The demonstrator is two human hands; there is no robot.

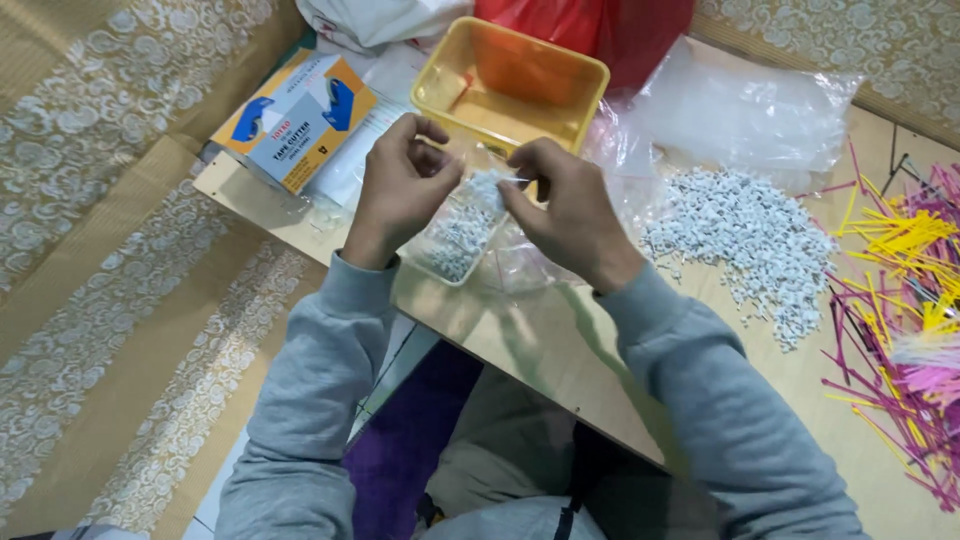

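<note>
Low wooden tabletop (560, 340) over a floor mat with pale floral pattern, seen from above. Person in grey sleeves seated at its near edge.

Left hand (400, 190): raised above the tabletop, wrist bent, fingers curled closed, pinching the upper left edge of a small clear plastic bag (462, 228). Right hand (570, 215): back of hand facing the camera, fingers curled and closed on the bag's upper right corner. Both hands meet at the bag's mouth.

Bag: partly filled with small white plastic pieces, held between the hands just above the tabletop. Long axis runs from about 1 o'clock at the mouth down to 7 o'clock at the bottom, which sits near the table edge.

Around it: yellow plastic basket (510, 85) at 12 o'clock from the hands, just beyond them. Orange, white and blue cardboard box (295, 120) at 10 o'clock. Loose heap of white plastic pieces (750, 245) at 3 o'clock, near the right hand. Beyond that, a pile of thin yellow and pink sticks (900, 300) at the right edge. Clear plastic sheeting (740, 115) at 2 o'clock; red bag (600, 30) behind the basket.
</note>
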